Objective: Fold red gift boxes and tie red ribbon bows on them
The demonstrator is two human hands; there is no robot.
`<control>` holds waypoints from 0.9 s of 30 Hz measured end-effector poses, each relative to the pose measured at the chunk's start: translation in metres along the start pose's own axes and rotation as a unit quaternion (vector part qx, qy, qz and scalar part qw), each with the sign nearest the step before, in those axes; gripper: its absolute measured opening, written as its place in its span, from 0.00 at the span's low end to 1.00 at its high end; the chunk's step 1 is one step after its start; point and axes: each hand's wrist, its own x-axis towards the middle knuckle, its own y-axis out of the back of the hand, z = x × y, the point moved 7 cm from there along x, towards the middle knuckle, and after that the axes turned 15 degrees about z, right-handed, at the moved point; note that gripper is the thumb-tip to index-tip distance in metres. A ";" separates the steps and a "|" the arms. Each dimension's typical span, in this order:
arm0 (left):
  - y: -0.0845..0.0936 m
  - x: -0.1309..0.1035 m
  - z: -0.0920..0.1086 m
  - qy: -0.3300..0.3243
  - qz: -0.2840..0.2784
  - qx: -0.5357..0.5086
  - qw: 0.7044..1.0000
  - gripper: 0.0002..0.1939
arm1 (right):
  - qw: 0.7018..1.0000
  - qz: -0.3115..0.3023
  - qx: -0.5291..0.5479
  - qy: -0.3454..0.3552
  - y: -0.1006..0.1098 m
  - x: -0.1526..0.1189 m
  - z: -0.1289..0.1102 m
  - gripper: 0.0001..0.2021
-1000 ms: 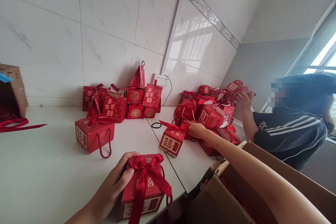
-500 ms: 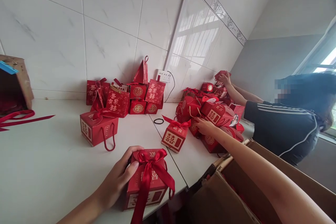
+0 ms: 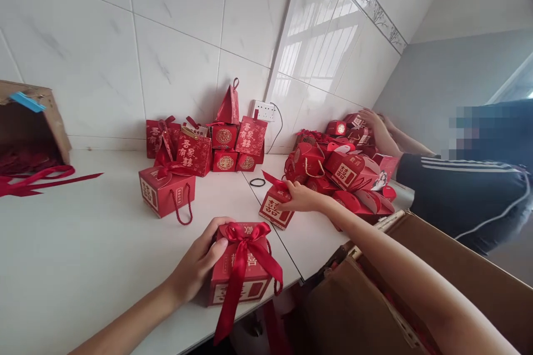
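- While your left hand (image 3: pixel 204 258) clasps the upper left edge of the bow-topped box (image 3: pixel 252 267) near the edge of the white counter (image 3: pixel 104 255), that box looks finished: closed, with its red bow tied.
- Your right hand (image 3: pixel 306 199), well apart from the left, lies over the far box (image 3: pixel 272 208); whether the fingers grip it, you cannot tell from here.
- That far box is shut, ribbon showing on top, but your fingers hide any knot.
- To your left, the rope-handled box (image 3: pixel 163 199) stands closed and ribboned, so it also seems done.
- At your right, several boxes in the pile (image 3: pixel 352 172) show no bow and look less advanced; how many remain is unclear.
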 end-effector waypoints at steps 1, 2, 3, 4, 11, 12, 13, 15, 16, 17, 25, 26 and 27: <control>0.000 0.000 0.000 -0.002 0.001 0.002 1.000 0.18 | 1.000 0.006 0.005 0.012 -0.002 -0.002 -0.005 0.48; 0.000 0.000 0.001 -0.004 0.002 0.005 1.000 0.18 | 0.999 0.009 0.012 0.032 -0.003 -0.006 -0.011 0.48; 0.001 0.000 0.001 -0.007 0.005 0.007 1.000 0.17 | 0.998 0.009 0.018 0.055 -0.002 -0.012 -0.018 0.48; 0.002 0.000 0.001 -0.010 0.007 0.011 1.000 0.17 | 0.997 0.008 0.022 0.077 0.001 -0.018 -0.026 0.49; 0.015 0.003 0.016 -0.137 0.069 0.133 0.979 0.16 | 0.969 0.206 0.038 0.135 0.069 -0.067 -0.073 0.22; 0.016 0.003 0.021 -0.160 0.090 0.156 0.971 0.16 | 0.973 0.179 0.051 0.138 0.066 -0.072 -0.078 0.21; 0.017 0.004 0.026 -0.173 0.106 0.176 0.963 0.15 | 0.978 0.137 0.068 0.144 0.059 -0.075 -0.083 0.23; 0.016 0.006 0.033 -0.169 0.122 0.203 0.957 0.14 | 0.980 0.063 0.111 0.154 0.043 -0.079 -0.092 0.25; 0.015 0.008 0.035 -0.158 0.125 0.211 0.957 0.13 | 0.979 0.039 0.138 0.146 0.035 -0.079 -0.094 0.25; 0.014 0.009 0.037 -0.147 0.125 0.216 0.957 0.13 | 0.978 0.018 0.166 0.129 0.028 -0.078 -0.094 0.25; 0.019 0.005 0.042 -0.122 0.122 0.230 0.958 0.10 | 0.932 -0.068 0.356 0.006 0.001 -0.070 -0.086 0.15; 0.019 0.005 0.041 -0.124 0.117 0.235 0.957 0.11 | 0.922 -0.080 0.378 0.007 -0.001 -0.070 -0.087 0.15; 0.019 0.005 0.040 -0.124 0.111 0.240 0.956 0.11 | 0.911 -0.094 0.400 0.011 -0.002 -0.070 -0.088 0.15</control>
